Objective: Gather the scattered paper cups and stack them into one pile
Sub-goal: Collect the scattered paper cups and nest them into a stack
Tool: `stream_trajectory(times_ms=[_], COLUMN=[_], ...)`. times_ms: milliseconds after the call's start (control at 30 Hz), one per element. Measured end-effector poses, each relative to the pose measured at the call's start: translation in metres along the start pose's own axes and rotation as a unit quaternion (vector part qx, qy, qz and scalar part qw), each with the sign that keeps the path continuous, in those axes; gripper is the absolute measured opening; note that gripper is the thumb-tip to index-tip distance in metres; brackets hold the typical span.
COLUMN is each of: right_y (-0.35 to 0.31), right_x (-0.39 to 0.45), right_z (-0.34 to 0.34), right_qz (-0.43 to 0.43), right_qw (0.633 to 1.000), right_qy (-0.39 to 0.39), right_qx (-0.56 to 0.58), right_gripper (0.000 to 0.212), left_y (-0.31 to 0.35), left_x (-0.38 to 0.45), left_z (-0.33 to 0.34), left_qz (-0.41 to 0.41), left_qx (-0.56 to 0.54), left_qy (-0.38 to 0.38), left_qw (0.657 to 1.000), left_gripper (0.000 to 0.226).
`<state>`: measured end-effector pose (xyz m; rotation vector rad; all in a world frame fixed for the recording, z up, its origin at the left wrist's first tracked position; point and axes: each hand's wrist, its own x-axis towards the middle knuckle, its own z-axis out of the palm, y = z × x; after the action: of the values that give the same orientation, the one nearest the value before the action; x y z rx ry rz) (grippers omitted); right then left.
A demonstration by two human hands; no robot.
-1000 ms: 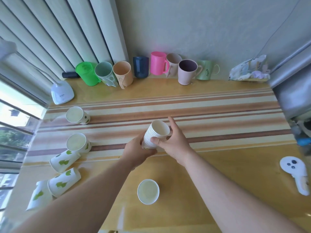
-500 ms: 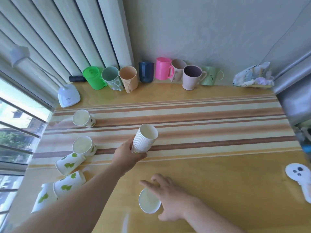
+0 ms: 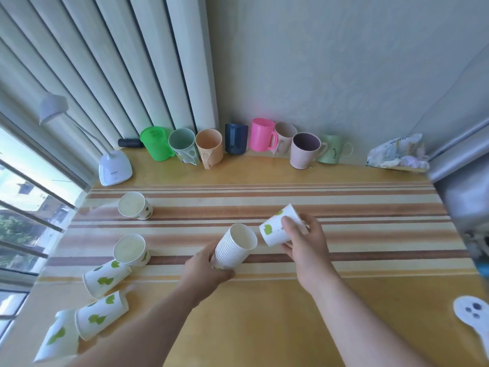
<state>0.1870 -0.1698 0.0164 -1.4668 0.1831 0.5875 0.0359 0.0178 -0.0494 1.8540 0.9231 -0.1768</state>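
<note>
Left grip (image 3: 203,271) is wrapped around the bottom of the nested stack (image 3: 234,247), tilting it so the open mouth points up and right, toward the other hand. Right grip (image 3: 304,242) is clamped around a single leaf-print cup (image 3: 277,230), lifted off the tabletop (image 3: 264,327), base end angled down-left, just beside the stack's rim but not touching it. Tilt on both looks deliberate: mouth and base line up so the cup can slide straight in. Judged step: nesting this cup, not yet seated.

Five loose cups left, all on the left side. Two upright on the striped mat (image 3: 344,205): far cup (image 3: 133,205) and near cup (image 3: 131,250). Three on their sides near the window edge: one (image 3: 105,278) touching the near upright one, another (image 3: 102,315), and the last (image 3: 58,337) at the corner, these two overlapping in view. Plastic mugs (image 3: 238,144) along the wall aren't part of the job.
</note>
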Motion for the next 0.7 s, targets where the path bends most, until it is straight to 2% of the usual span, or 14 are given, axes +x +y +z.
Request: stream_trajectory(times_ms=[100,200,267,400,567,700], right_y=[-0.019,-0.016,-0.006,0.005,0.010,0.021], right_x=[0.013,0.013,0.010,0.007,0.001,0.000], right_z=[0.009,0.014,0.014,0.012,0.015,0.020], right_qz=[-0.016,-0.049,-0.050,-0.071,-0.070,-0.071], right_qw=[1.000,0.985,0.968,0.963,0.950,0.947], right_qy=[-0.011,-0.046,-0.064,-0.061,-0.105,-0.090], right_qx=[-0.008,-0.158,-0.239,-0.251,-0.286,-0.300], right_gripper=[0.044,0.064,0.067,0.062,0.065,0.068], left_y=[0.004,0.007,0.008,0.007,0.010,0.012], left_x=[-0.003,-0.001,0.000,0.001,0.003,0.004], left_z=[0.004,0.009,0.013,0.016,0.018,0.021], left_qz=[0.009,0.013,0.016,0.020,0.020,0.033], left_qx=[0.017,0.020,0.020,0.021,0.024,0.028], left_qy=[-0.004,-0.004,-0.006,-0.004,-0.002,-0.012], left_qw=[1.000,1.000,1.000,1.000,0.999,0.999], left_gripper=[0.077,0.074,0.073,0.074,0.074,0.070])
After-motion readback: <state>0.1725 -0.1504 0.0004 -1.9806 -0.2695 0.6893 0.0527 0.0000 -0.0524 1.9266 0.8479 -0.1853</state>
